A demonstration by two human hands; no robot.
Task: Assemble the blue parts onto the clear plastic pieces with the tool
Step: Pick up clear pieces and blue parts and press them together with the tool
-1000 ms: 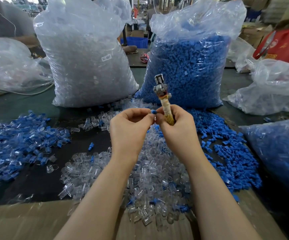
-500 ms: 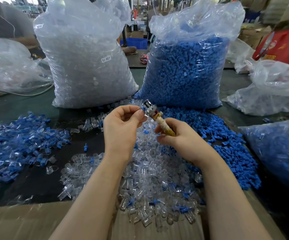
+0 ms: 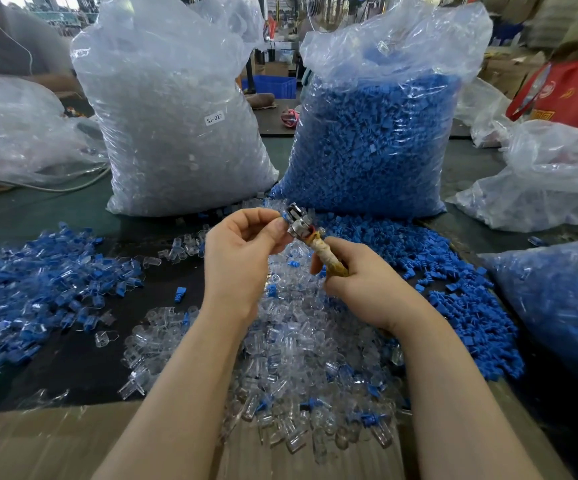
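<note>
My right hand [image 3: 360, 282] grips the tape-wrapped handle of a small tool [image 3: 318, 245] whose metal head [image 3: 296, 220] tilts up and to the left. My left hand [image 3: 242, 251] pinches a small piece with a blue part [image 3: 283, 223] against that metal head; the piece is mostly hidden by my fingers. Below my hands lies a heap of loose clear plastic pieces [image 3: 298, 358]. Loose blue parts [image 3: 454, 282] are spread to the right of it. A pile of assembled blue-and-clear pieces [image 3: 38, 278] lies at the left.
Two tall plastic bags stand at the back: one of clear pieces [image 3: 176, 133], one of blue parts [image 3: 374, 140]. Another bag of blue pieces [image 3: 564, 306] sits at the right edge. A cardboard sheet [image 3: 38, 445] lies along the near edge. Crumpled bags lie at both far sides.
The tool has swung from upright to tilted left, its head lowered to my left fingertips. My right hand has dropped and moved right, and both hands have held still for the last half second.
</note>
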